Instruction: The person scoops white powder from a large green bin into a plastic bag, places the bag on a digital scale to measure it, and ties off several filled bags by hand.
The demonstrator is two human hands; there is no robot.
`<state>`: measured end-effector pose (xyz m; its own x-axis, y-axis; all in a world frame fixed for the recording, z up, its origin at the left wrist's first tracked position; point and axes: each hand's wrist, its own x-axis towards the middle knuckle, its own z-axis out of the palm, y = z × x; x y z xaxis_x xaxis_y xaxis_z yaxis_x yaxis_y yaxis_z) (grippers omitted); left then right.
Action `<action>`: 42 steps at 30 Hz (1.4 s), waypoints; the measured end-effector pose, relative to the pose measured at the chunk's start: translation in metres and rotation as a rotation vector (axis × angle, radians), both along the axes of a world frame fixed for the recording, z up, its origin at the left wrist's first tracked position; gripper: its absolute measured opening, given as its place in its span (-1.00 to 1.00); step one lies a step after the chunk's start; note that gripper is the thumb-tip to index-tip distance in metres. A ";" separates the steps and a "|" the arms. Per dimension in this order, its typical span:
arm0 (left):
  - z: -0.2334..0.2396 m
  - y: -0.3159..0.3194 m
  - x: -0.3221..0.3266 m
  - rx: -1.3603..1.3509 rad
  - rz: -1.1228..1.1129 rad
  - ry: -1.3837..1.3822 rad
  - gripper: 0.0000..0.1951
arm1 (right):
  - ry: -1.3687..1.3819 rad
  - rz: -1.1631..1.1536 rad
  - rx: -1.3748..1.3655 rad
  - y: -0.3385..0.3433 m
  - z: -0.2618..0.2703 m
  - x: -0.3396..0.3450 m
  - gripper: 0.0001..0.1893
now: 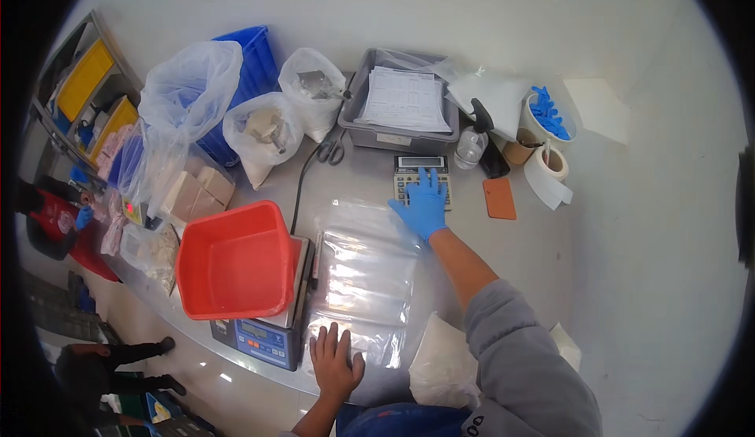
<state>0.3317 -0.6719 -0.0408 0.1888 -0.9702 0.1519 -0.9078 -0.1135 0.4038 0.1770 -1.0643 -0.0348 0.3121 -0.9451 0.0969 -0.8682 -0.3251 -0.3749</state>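
Observation:
My right hand [426,202], in a blue disposable glove, lies over the keys of a desktop calculator [420,162] with its fingers spread. My bare left hand [335,361] rests flat, fingers apart, on the lower end of a stack of clear plastic bags [365,278]. Left of the bags, a red plastic basin [236,266] sits on a blue digital bench scale [268,342]; no contents show inside the basin. By my right forearm stands a filled white plastic bag [443,363], partly hidden by my sleeve.
A grey bin [401,137] of printed sheets, a spray bottle [472,145] and a paper roll [545,169] line the back. Open bags of powder [262,130], scissors [331,151] and a blue crate [250,60] stand left. A co-worker [56,219] is at the far left.

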 end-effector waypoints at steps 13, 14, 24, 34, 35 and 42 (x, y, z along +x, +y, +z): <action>-0.001 0.000 0.001 -0.002 0.000 0.009 -0.44 | -0.004 -0.054 -0.064 -0.009 -0.015 -0.001 -0.16; -0.001 -0.001 0.000 -0.003 -0.004 0.007 -0.44 | -0.060 -0.099 -0.105 -0.003 -0.018 -0.008 -0.14; -0.002 0.001 -0.001 -0.004 -0.004 0.000 -0.44 | -0.068 -0.236 -0.207 0.051 -0.039 -0.046 -0.16; -0.003 0.002 -0.001 -0.040 -0.005 -0.010 -0.47 | -0.094 -0.250 -0.168 0.056 -0.036 -0.046 -0.16; -0.002 0.003 -0.001 -0.042 -0.004 -0.010 -0.47 | -0.078 -0.243 -0.168 0.057 -0.035 -0.046 -0.16; -0.003 0.005 -0.002 -0.056 0.004 -0.016 -0.47 | -0.006 -0.178 -0.129 0.055 -0.018 -0.041 -0.16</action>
<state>0.3298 -0.6673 -0.0435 0.1897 -0.9593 0.2090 -0.9137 -0.0946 0.3953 0.1362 -1.0094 -0.0530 0.1406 -0.9649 0.2217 -0.9140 -0.2126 -0.3457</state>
